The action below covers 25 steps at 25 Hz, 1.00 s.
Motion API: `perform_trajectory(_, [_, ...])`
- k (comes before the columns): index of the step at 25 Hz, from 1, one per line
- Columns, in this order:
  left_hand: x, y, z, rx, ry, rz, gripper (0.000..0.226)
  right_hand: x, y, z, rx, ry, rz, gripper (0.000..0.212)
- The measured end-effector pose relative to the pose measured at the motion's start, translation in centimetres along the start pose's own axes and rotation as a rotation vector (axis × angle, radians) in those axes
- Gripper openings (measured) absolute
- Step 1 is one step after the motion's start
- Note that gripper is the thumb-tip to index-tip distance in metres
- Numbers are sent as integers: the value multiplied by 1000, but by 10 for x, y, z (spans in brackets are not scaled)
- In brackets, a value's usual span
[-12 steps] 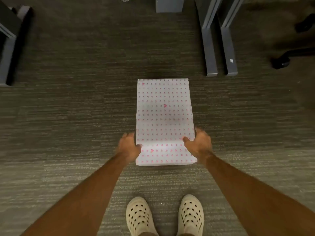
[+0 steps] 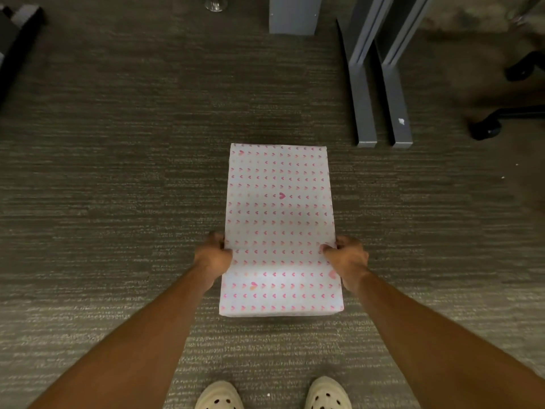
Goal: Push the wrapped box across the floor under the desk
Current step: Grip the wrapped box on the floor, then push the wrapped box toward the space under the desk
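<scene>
The wrapped box (image 2: 280, 219), in white paper with small pink hearts, lies flat on the grey carpet in the middle of the head view, its long side pointing away from me. My left hand (image 2: 213, 255) grips its left edge near the close end, thumb on top. My right hand (image 2: 346, 258) grips the right edge at the same height, thumb on top. Both arms reach down from the bottom corners. Ahead at the upper right stand two grey desk feet (image 2: 365, 113).
A grey panel or cabinet base (image 2: 295, 14) stands at the top centre, with a clear round foot (image 2: 216, 4) to its left. Black chair casters (image 2: 486, 128) sit at the right. A dark frame (image 2: 11, 39) lies at the upper left. My two pale shoes (image 2: 219, 397) stand below.
Both hands have slid slightly forward along the box's sides and closed more firmly on its edges. The box sits in nearly the same place on the carpet.
</scene>
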<state>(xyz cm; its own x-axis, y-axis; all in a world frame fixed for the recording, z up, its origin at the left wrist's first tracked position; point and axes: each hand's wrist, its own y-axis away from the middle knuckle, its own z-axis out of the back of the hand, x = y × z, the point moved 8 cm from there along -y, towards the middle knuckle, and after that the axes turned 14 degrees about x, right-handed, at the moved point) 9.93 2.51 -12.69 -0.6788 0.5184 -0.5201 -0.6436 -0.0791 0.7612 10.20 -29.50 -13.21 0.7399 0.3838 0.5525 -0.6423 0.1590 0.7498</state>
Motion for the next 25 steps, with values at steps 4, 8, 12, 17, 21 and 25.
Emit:
perform_trajectory(4, [-9, -3, 9, 11, 119, -12, 21, -2, -3, 5, 31, -94, -18, 35])
perform_trajectory(8, [-30, -1, 32, 22, 209, -53, 22, 15, 4, 8, 53, -169, -25, 23])
perform_trajectory(12, [-47, 5, 63, 37, 261, -73, 19, 53, 11, 5, 117, -169, 14, 16])
perform_trajectory(17, [-89, -8, 101, 159, 273, -262, 13, 114, 0, 31, 163, -132, 93, 10])
perform_trajectory(21, [-124, -53, 122, 50, 222, -231, 17, 161, -40, 39, 253, -121, 228, 13])
perform_trajectory(25, [-158, -98, 135, 23, 293, -280, 17, 206, -93, 51, 207, -156, 306, 22])
